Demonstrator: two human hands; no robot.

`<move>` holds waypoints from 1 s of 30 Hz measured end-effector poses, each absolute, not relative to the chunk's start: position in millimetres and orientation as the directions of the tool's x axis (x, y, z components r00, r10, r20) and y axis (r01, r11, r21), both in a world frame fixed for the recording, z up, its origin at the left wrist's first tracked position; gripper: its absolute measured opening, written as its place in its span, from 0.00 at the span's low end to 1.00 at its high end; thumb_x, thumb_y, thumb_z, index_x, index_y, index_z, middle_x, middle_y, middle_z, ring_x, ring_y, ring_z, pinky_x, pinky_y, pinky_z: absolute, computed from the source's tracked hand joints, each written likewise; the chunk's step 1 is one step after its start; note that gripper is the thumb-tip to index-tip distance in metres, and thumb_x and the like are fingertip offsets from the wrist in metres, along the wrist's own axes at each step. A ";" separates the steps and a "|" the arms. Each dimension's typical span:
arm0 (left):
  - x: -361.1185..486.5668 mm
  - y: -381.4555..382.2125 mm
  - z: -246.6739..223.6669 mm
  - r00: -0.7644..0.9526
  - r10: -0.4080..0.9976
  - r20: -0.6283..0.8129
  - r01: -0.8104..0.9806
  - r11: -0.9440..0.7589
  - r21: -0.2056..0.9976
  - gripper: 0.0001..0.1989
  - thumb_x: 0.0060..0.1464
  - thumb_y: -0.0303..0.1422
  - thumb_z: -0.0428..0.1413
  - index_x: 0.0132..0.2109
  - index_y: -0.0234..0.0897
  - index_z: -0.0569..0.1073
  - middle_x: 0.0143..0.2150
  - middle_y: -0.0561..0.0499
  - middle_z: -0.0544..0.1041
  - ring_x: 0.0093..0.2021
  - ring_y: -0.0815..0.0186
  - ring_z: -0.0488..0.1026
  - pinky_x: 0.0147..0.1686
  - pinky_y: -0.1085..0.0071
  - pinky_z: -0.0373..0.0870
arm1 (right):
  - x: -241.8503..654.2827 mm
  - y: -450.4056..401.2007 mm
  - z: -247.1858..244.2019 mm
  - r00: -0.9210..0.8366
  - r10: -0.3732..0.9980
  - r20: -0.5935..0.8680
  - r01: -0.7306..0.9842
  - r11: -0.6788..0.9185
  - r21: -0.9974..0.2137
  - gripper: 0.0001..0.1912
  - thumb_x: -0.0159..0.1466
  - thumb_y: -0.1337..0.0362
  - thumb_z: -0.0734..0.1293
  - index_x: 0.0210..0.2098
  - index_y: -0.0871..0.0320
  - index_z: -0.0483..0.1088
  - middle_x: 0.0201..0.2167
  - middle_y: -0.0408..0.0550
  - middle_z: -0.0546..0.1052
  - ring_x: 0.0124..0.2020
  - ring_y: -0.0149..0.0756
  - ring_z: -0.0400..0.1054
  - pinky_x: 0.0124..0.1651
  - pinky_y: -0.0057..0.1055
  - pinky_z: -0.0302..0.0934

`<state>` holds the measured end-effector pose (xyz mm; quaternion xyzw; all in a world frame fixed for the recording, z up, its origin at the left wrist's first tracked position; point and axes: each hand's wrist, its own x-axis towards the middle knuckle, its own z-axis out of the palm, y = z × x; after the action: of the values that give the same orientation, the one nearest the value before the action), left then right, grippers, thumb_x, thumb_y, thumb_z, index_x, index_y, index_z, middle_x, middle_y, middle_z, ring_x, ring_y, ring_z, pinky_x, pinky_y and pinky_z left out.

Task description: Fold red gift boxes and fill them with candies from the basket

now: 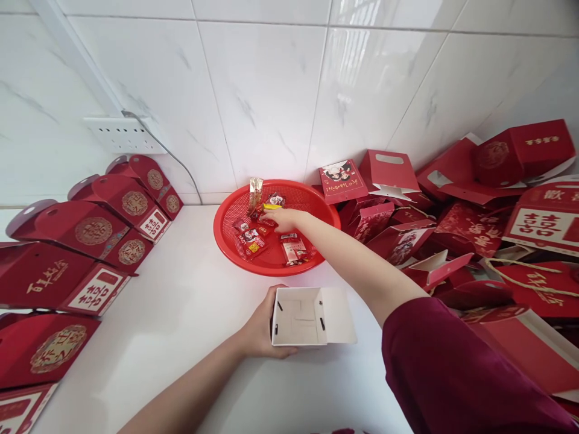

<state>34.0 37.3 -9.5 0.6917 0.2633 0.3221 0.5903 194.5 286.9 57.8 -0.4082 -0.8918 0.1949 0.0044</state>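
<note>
Box (296,307) is sitting in my left hand (261,325), which is clasping its left side. Beyond it, my right hand (284,220) is reaching among sweets (252,241) in the basket (233,208), the nearer hand; whether it is pinching one, I cannot tell. A gold packet (256,193) is pointing lengthwise toward the wall (266,90).

White wall tiles (271,90) with grey veining and thin grey joints stretch across twelve o'clock. At ten, pale trunking (80,57) slants down to a white socket panel (124,135); a grey cable (174,158) droops toward the white bench (172,301) spreading to six. At one, glossy tiles mirror barred light (357,45).
</note>
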 end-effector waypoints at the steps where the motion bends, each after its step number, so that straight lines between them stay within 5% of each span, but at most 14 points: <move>1: 33.9 37.1 -8.8 0.657 0.743 0.130 -0.015 -0.160 0.987 0.45 0.38 0.38 0.68 0.59 0.41 0.52 0.55 0.41 0.66 0.54 0.49 0.67 0.50 0.56 0.67 | 192.4 284.6 55.4 -0.662 0.731 -0.169 0.734 0.584 -0.347 0.37 0.53 0.74 0.72 0.62 0.55 0.66 0.64 0.55 0.67 0.63 0.46 0.61 0.62 0.34 0.57; 5: 33.7 37.4 -6.4 0.659 0.738 0.144 -0.011 -0.181 0.983 0.45 0.38 0.40 0.69 0.59 0.41 0.53 0.56 0.41 0.65 0.56 0.48 0.67 0.51 0.55 0.67 | 192.6 279.7 57.4 -0.604 0.763 -0.232 0.783 0.514 -0.350 0.27 0.53 0.75 0.72 0.53 0.63 0.71 0.56 0.61 0.73 0.55 0.49 0.68 0.57 0.35 0.61; 9: 33.3 37.9 -6.7 0.648 0.746 0.150 0.011 -0.206 0.979 0.46 0.37 0.40 0.69 0.60 0.41 0.53 0.55 0.41 0.65 0.55 0.48 0.67 0.52 0.54 0.67 | 203.8 273.3 80.0 -0.562 0.784 -0.265 0.790 0.412 -0.455 0.19 0.51 0.76 0.72 0.42 0.62 0.74 0.45 0.55 0.79 0.46 0.46 0.73 0.50 0.33 0.66; 14: 34.3 37.4 -4.8 0.662 0.733 0.157 -0.019 -0.193 0.981 0.46 0.39 0.40 0.68 0.60 0.41 0.52 0.56 0.40 0.65 0.56 0.47 0.67 0.52 0.54 0.67 | 224.0 232.5 108.6 -0.516 0.836 -0.185 0.659 0.250 -0.709 0.23 0.59 0.70 0.68 0.55 0.61 0.70 0.47 0.52 0.78 0.41 0.39 0.75 0.43 0.32 0.72; 16: 34.9 37.4 -3.6 0.668 0.726 0.163 -0.024 -0.198 0.980 0.45 0.40 0.39 0.68 0.60 0.41 0.52 0.56 0.40 0.65 0.56 0.48 0.67 0.53 0.53 0.66 | 231.3 207.5 111.3 -0.507 0.853 -0.124 0.519 0.187 -0.834 0.24 0.65 0.69 0.62 0.60 0.58 0.64 0.53 0.52 0.75 0.44 0.35 0.75 0.44 0.32 0.74; 19: 35.4 37.8 -2.8 0.658 0.734 0.169 -0.008 -0.218 0.976 0.46 0.39 0.39 0.68 0.61 0.41 0.52 0.57 0.40 0.64 0.57 0.47 0.66 0.54 0.52 0.66 | 240.4 173.7 106.8 -0.533 0.844 -0.061 0.038 -0.048 -0.998 0.20 0.67 0.63 0.62 0.58 0.57 0.66 0.55 0.52 0.74 0.49 0.34 0.73 0.49 0.35 0.74; 22: 35.6 38.2 -3.3 0.654 0.740 0.159 0.007 -0.216 0.976 0.46 0.39 0.40 0.68 0.61 0.41 0.52 0.58 0.40 0.64 0.57 0.47 0.66 0.54 0.52 0.66 | 247.7 151.3 98.8 -0.546 0.836 -0.053 -0.266 -0.233 -0.935 0.19 0.63 0.58 0.70 0.52 0.57 0.71 0.51 0.51 0.76 0.48 0.36 0.74 0.46 0.35 0.76; 30: 37.2 37.7 -2.7 0.650 0.741 0.169 0.014 -0.234 0.972 0.46 0.39 0.43 0.68 0.60 0.40 0.53 0.57 0.40 0.65 0.57 0.47 0.66 0.53 0.52 0.66 | 254.4 131.5 87.2 -0.581 0.813 0.019 -0.277 -0.175 -0.945 0.21 0.60 0.57 0.74 0.50 0.58 0.73 0.53 0.54 0.77 0.47 0.40 0.76 0.37 0.27 0.74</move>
<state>37.2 37.7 -2.7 0.7154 0.2638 0.3245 0.5597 254.4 131.5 87.2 -0.2583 -0.5194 0.7217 0.3777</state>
